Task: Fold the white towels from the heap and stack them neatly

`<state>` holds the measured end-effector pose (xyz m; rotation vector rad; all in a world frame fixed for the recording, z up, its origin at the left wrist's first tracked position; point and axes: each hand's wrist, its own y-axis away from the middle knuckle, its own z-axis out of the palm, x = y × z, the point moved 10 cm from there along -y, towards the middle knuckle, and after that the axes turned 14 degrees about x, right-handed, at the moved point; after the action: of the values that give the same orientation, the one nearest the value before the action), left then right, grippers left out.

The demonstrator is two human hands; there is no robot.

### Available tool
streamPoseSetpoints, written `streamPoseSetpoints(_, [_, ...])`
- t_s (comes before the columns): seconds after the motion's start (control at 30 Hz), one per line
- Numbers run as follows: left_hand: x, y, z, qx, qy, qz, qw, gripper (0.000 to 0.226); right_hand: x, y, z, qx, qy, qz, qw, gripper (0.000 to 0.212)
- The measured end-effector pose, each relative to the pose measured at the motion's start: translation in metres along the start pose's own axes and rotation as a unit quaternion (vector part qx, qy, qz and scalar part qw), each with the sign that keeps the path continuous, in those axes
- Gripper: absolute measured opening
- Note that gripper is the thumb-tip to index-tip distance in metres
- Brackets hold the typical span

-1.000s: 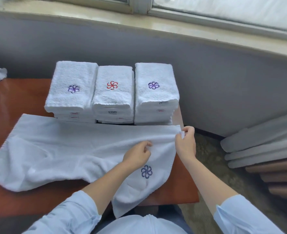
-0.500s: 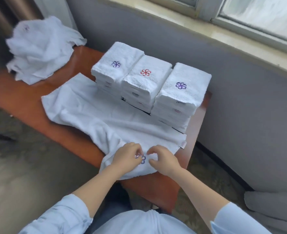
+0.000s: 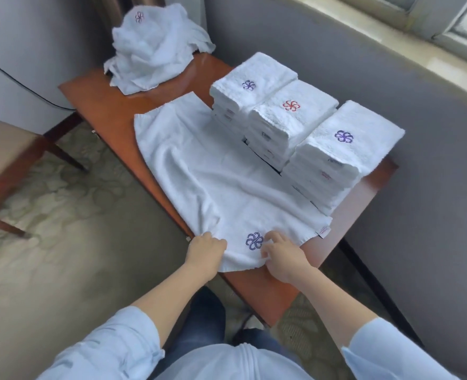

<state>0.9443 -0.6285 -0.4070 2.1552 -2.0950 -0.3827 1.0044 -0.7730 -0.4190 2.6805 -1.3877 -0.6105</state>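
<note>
White towel (image 3: 213, 174) pinched by left hand (image 3: 206, 249), right hand (image 3: 283, 256); label (image 3: 324, 230) illegible

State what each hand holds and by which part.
Both hold the spread towel at its near end: the left hand grips the left corner, the right hand pinches the edge beside the blue flower emblem.

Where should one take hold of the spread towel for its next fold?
By the two corners of its near short edge, from the person's side: the spread towel lies flat and lengthwise away, and that edge reaches the table rim.
</note>
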Motion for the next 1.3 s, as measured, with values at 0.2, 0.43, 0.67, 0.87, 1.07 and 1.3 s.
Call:
streamPoseSetpoints(0.2, [0.038,0.007,0.010,-0.182,0.203,0.005,0.962,0.035,0.031,0.009,-0.013,-0.030,-0.018,0.073,0.997,0.013])
streamPoseSetpoints(0.43, [0.038,-0.005,-0.010,-0.107,0.269,-0.038,0.956,0.029,0.033,0.018,-0.020,0.009,0.015,0.104,0.994,0.024])
streamPoseSetpoints(0.67, [0.009,-0.031,-0.035,-0.004,0.216,-0.021,0.976,0.034,0.039,0.030,-0.019,0.010,0.008,0.163,0.986,0.007])
streamPoseSetpoints(0.87, [0.017,-0.058,-0.024,-0.055,0.155,0.062,0.984,0.050,0.032,0.029,-0.017,-0.024,0.058,0.230,0.971,0.007])
streamPoseSetpoints(1.07, [-0.014,-0.090,-0.025,-0.056,0.043,0.136,0.988,0.053,0.005,0.011,-0.015,0.082,-0.021,0.313,0.946,0.035])
streamPoseSetpoints(1.3, [-0.033,-0.111,-0.014,-0.117,-0.019,0.262,0.958,0.040,-0.022,0.014,0.019,0.075,-0.092,0.471,0.874,0.065])
